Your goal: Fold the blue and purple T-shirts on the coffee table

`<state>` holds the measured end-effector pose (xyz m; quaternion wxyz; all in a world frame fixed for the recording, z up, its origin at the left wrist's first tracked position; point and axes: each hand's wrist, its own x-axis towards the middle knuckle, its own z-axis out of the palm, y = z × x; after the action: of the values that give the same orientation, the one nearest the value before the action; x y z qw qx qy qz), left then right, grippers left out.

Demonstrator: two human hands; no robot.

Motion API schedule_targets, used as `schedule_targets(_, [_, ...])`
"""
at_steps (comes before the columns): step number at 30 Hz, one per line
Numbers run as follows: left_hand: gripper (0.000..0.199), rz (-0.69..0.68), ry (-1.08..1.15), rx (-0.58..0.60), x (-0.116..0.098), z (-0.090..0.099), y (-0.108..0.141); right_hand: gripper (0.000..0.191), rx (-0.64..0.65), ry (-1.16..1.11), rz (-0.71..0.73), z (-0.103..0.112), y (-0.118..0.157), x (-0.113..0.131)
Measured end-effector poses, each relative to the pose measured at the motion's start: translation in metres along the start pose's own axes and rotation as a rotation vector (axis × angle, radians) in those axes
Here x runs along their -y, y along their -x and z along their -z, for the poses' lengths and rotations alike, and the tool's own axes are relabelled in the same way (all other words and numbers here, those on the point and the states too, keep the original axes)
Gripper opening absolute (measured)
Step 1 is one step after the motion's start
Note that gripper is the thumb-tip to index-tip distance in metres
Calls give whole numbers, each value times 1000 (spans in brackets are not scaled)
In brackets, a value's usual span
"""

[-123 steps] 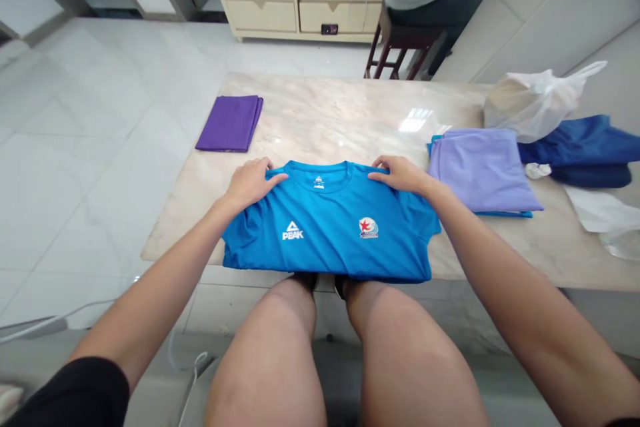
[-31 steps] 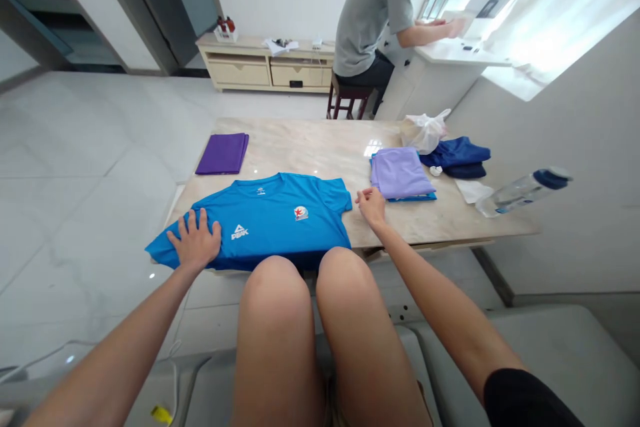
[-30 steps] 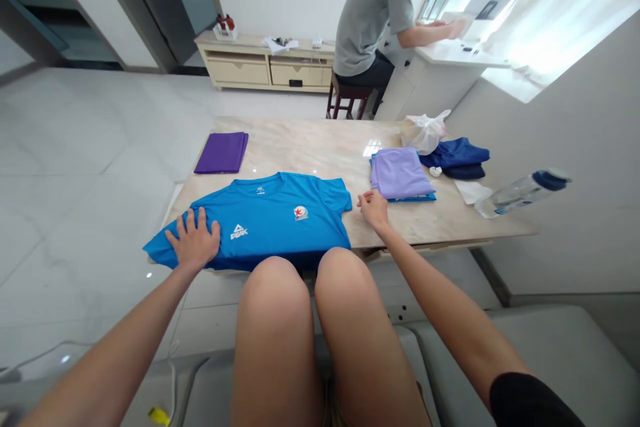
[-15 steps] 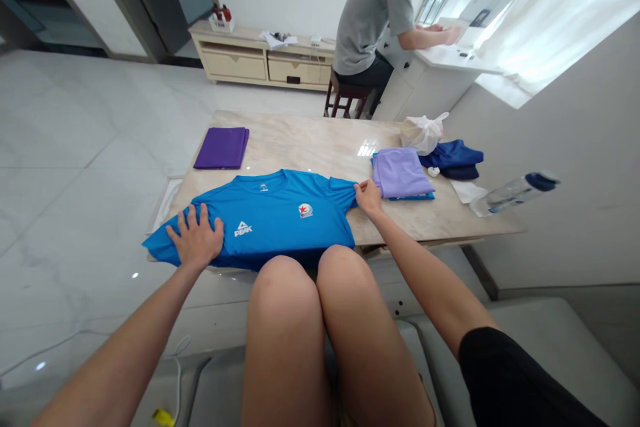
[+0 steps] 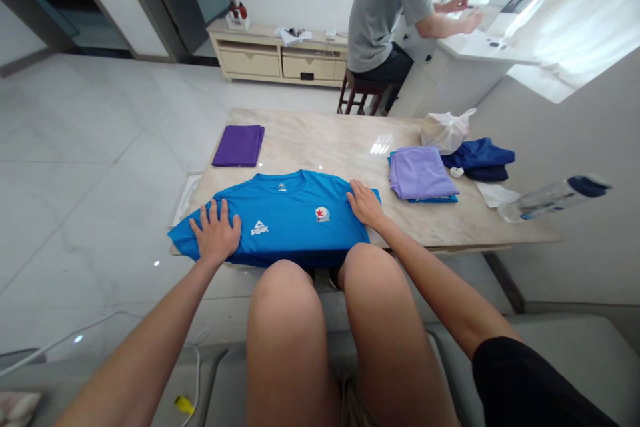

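A blue T-shirt (image 5: 295,220) with a white logo and a round badge lies spread face up along the near edge of the table, its lower part hanging over toward my knees. My left hand (image 5: 218,235) rests flat with spread fingers on the shirt's left shoulder and sleeve. On the right shoulder, beside the sleeve, my right hand (image 5: 366,204) lies with fingers extended, pressing on the fabric. Part of the right sleeve is hidden under that hand.
On the marble table (image 5: 320,140) are a folded purple cloth (image 5: 239,145), a folded lavender garment (image 5: 423,172), a white plastic bag (image 5: 447,131), dark blue cloth (image 5: 480,159) and a clear bottle (image 5: 545,201). Beyond, a person (image 5: 387,10) sits on a stool.
My right hand has let go of the right sleeve's end and now lies flat on that shoulder. My left hand stays on the left side. The view has shifted slightly.
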<state>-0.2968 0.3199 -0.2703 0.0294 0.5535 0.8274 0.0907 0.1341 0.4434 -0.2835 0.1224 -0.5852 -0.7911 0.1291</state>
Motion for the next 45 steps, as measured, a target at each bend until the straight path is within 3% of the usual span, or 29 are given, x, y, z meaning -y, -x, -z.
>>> schedule_targets(2, [77, 4, 2, -1, 1, -1, 0, 68, 56, -30, -37, 1, 14, -23])
schedule_targets(5, [78, 0, 6, -4, 3, -3, -2, 68, 98, -25, 36, 7, 39, -55])
schedule_targets(9, [78, 4, 3, 0, 2, -1, -1, 72, 108, 51, -15, 16, 50, -69])
schedule_targets(14, [78, 1, 4, 8, 0, 1, -1, 56, 28, 134, -171, 34, 31, -57])
schedule_targets(19, [77, -2, -16, -18, 1, 0, -1, 50, 30, 131, 70, 28, 12, -23])
schedule_targets(22, [76, 7, -38, -18, 3, -3, -1, 50, -9, 155, 54, 9, 11, -14])
schedule_targets(25, [75, 7, -55, -21, 7, -7, -3, 60, -38, 171, 42, -6, 9, -23])
schedule_targets(30, [74, 23, -59, -20, 12, -10, -6, 69, 59, 163, 103, -9, 3, -47])
schedule_targets(34, [73, 17, -65, 8, 10, -9, -4, 71, 73, 172, 68, -8, 22, -60])
schedule_targets(40, [72, -78, -82, 133, -19, -3, 9, 68, 24, 184, -35, 8, 55, -64])
schedule_targets(42, [70, -184, -73, 165, -37, -1, 15, 67, -50, 195, -41, 14, 56, -50])
schedule_targets(45, [69, -364, -36, 78, -61, -2, 20, 66, -124, 158, 37, 9, 51, -16])
